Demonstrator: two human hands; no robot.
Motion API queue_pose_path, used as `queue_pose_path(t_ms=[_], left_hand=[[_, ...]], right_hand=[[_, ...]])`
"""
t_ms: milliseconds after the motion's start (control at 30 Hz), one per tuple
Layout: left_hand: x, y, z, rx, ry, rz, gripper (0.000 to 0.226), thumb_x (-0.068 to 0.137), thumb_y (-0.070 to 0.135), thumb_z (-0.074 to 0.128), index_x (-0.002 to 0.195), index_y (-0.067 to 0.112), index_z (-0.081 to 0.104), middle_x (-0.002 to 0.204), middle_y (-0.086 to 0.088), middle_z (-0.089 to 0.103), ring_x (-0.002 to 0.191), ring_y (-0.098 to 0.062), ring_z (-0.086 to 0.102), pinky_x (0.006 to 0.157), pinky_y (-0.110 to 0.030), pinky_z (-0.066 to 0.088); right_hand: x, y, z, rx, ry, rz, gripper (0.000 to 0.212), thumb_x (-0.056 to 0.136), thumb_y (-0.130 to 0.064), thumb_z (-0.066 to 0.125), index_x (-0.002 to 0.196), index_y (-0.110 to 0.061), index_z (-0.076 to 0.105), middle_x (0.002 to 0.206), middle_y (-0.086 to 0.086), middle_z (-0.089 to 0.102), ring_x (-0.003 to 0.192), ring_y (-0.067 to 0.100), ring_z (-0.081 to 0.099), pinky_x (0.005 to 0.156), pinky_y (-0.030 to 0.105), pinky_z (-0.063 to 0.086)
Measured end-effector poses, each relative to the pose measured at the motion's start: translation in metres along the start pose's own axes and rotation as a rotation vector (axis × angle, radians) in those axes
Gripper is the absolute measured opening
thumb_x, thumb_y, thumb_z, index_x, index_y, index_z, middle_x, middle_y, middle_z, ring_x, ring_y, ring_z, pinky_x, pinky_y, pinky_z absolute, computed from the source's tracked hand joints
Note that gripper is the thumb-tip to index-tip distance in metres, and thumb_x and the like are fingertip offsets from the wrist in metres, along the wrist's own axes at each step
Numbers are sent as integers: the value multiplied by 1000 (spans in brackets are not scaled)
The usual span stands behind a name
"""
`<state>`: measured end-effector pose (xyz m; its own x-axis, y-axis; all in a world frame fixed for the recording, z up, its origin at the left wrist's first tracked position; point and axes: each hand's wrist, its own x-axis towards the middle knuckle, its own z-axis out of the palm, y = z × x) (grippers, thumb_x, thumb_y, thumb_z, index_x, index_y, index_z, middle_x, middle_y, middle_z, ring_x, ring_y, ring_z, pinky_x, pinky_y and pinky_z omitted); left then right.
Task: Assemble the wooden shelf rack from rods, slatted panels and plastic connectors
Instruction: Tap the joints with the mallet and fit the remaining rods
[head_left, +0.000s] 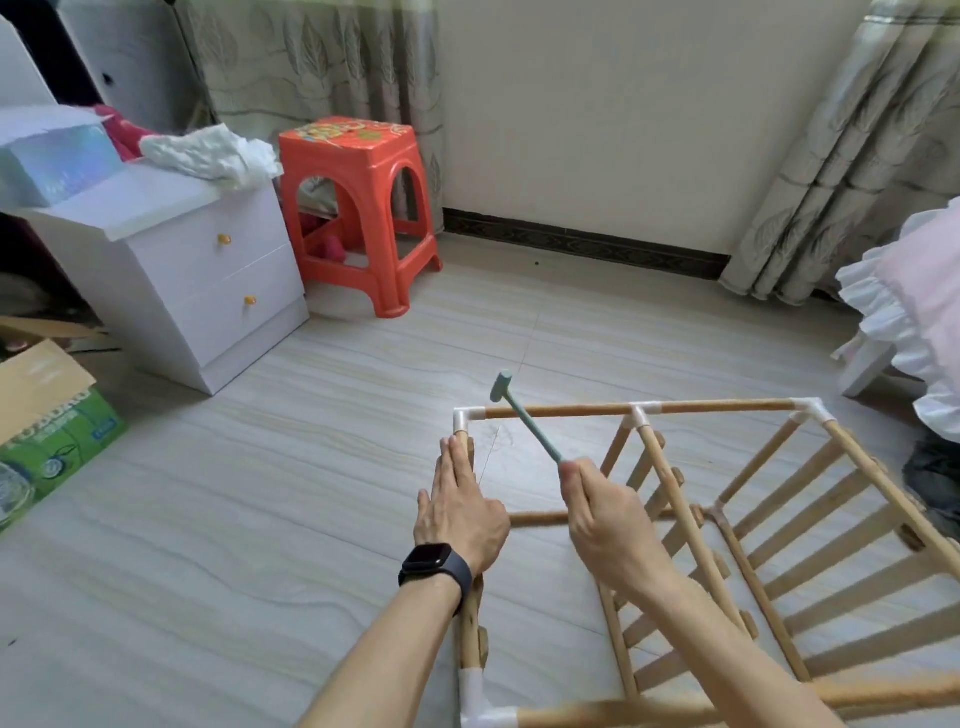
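Left hand (460, 512) flat on the rod (470, 629), right hand (605, 525) gripping the hammer (524, 421); next we tap the corner connector (465, 418).

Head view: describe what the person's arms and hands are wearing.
No sleeves or gloves are in view. The left hand has a dark smartwatch at its wrist: rectangular black face, dark band. The right hand and its wrist wear nothing.

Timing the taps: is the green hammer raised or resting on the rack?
Raised: the right hand grips the small green hammer by its handle end, head tilted up near the white corner connector.
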<state>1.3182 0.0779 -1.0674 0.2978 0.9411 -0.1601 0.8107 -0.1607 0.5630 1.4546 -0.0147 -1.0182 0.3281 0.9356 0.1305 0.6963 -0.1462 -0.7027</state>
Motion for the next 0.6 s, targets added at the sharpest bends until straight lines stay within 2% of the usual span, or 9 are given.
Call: queue_pose_path(t_ms=[100,200,233,300,367,433,500,533,600], left_hand=[[-4,-7,2,31,27,-13,86,94,30,42,157,17,-16,168,-2,-1,152,-19,14,123,-42,16],[-12,-8,7,-10,72,-50,75,97,33,39,157,14,-2,163,-5,24,143,-25,35,113,-44,34],[-16,-7,8,-36,86,-65,70,97,32,38,156,14,4,158,-5,34,135,-27,44,106,-44,41],[-22,-4,8,-59,110,-93,61,96,29,37,151,16,15,144,-6,48,119,-29,54,92,-44,47],[-21,-1,7,-42,123,-101,56,95,26,38,147,14,20,135,-8,53,114,-30,56,89,-43,47],[-21,2,5,-37,132,-103,51,94,23,39,142,13,25,130,-10,56,113,-32,56,89,-43,46],[-25,3,5,-45,122,-116,45,93,22,39,136,12,31,127,-11,57,114,-33,56,89,-43,44],[-26,3,6,-45,116,-122,41,93,21,39,133,12,33,126,-11,58,114,-34,56,88,-42,43],[-25,2,7,-48,115,-120,36,92,20,38,128,13,35,121,-10,59,111,-33,56,86,-42,44]], right_hand=[[34,-7,16,-87,-27,-24,39,106,-44,24,79,-21,41,60,1,53,50,18,48,51,41,42],[53,-20,10,-159,3,-50,41,106,-43,24,80,-18,44,62,8,56,56,28,53,58,50,47],[55,-27,4,-114,57,-94,42,106,-42,24,79,-18,44,60,6,54,54,26,52,56,48,47],[54,-41,-3,59,261,-241,43,106,-41,24,79,-15,44,55,-2,47,46,15,46,46,32,41],[50,-46,0,210,417,-384,43,107,-39,24,81,-11,44,54,-3,43,44,18,42,39,25,32],[46,-34,18,127,265,-304,40,106,-41,21,85,-13,42,55,-4,45,44,14,43,42,30,35],[40,-19,36,-345,-114,-34,42,105,-46,17,89,-18,43,68,1,58,62,23,57,58,38,47],[39,-13,41,-460,-199,38,44,105,-49,16,89,-19,45,74,3,61,69,27,60,66,42,50],[38,-21,38,-247,-87,15,44,105,-48,18,82,-21,45,66,3,59,60,20,57,60,43,51]])
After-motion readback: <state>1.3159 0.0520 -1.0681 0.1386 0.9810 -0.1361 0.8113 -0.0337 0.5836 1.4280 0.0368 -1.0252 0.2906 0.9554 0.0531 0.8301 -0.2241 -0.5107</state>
